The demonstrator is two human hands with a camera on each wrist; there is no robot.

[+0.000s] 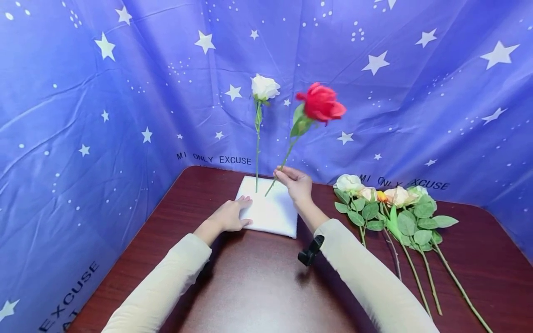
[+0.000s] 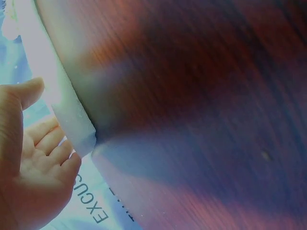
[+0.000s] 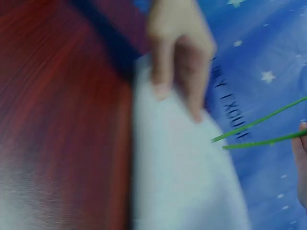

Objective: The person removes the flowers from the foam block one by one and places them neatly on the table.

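Observation:
A white foam block (image 1: pixel 270 215) lies flat on the table. A white rose (image 1: pixel 265 88) stands upright in it, its stem (image 1: pixel 257 152) meeting the top near the back left. My right hand (image 1: pixel 297 185) pinches the stem of a red rose (image 1: pixel 322 104) between thumb and fingers. This flower leans to the right, with its stem's lower end right at the foam's top, just in front of the white rose. My left hand (image 1: pixel 229 215) rests on the foam's left side, fingers extended over it and thumb near the front corner. Both stems meet the foam (image 3: pixel 182 167) in the right wrist view.
On the right of the brown table (image 1: pixel 245 282) lie several cut flowers: white roses (image 1: pixel 348 182), pale peach roses (image 1: pixel 397 196) and an orange bud (image 1: pixel 381 196), stems pointing toward me. A blue curtain (image 1: pixel 166 69) with stars hangs behind and along the left. A black wrist device (image 1: pixel 310 251) hangs by my right sleeve.

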